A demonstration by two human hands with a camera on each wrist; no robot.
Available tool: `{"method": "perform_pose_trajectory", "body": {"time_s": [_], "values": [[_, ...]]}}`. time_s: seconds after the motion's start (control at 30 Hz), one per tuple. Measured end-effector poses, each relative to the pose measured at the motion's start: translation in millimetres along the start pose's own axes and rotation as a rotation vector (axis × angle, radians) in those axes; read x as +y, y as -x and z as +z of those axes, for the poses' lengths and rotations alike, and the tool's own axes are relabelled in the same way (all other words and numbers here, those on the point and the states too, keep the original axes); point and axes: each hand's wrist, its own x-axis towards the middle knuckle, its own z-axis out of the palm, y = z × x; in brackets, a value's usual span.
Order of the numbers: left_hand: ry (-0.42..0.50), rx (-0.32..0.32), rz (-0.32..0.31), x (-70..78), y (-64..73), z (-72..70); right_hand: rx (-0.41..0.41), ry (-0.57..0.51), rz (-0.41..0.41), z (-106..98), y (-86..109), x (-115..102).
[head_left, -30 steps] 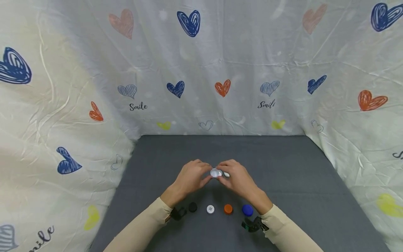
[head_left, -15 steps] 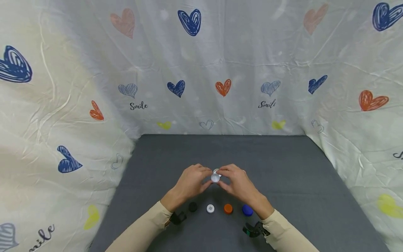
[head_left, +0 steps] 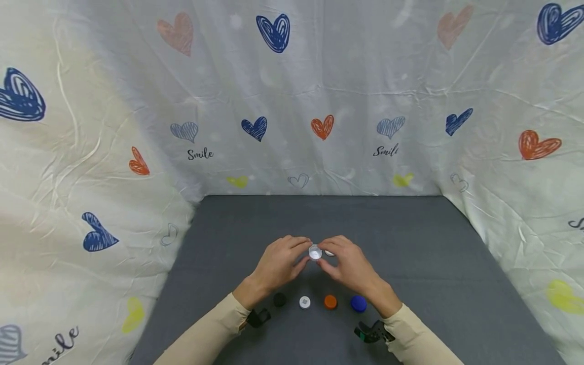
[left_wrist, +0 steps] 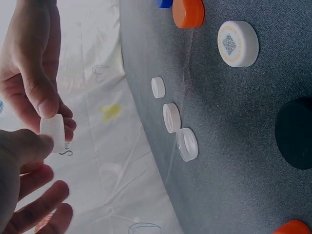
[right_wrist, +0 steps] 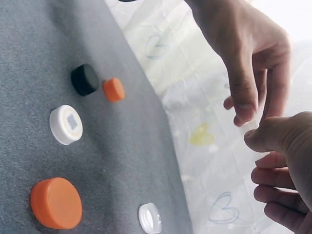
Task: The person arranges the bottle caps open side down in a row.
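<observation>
Cap (head_left: 315, 252), white and ribbed round its side, is held up off the grey table (head_left: 388, 228) between two hands, its open hollow showing in the head view. From there, at about 8 o'clock, the left hand (head_left: 280, 259) pinches one edge with thumb and finger. At about 4 o'clock, the right hand (head_left: 350, 261) pinches the opposite edge; the right wrist view hides the cap behind the fingers.

Below, in the head view, runs a row on the table: the black cap (head_left: 280, 299) toward 7 o'clock, the QR-marked white cap (head_left: 304, 302) around 6, the orange cap (head_left: 330, 302) between 5 and 6, and the blue cap (head_left: 358, 304) between 4 and 5. The right wrist view adds a small orange cap (right_wrist: 114, 89) near the black one, at its 4 o'clock.

The left wrist view shows a line of three on the table heading toward 5 o'clock: a small white cap (left_wrist: 158, 87), an open white cap (left_wrist: 171, 117) and a clear cap (left_wrist: 187, 144). Behind the table, toward 12 o'clock, hangs heart-printed cloth (head_left: 351, 61).
</observation>
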Motion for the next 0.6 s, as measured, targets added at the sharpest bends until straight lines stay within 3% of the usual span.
{"method": "perform_pose_trajectory", "body": {"time_s": [0.37, 0.6], "values": [[-0.058, 0.106, 0.094, 0.1, 2.6, 3.2, -0.014, -0.070, 0.042, -6.2, 0.9, -1.8], [0.027, 0.110, 0.050, -0.6, 1.9, 1.8, 0.016, -0.091, 0.034, -9.1, 1.2, 1.3]]}}
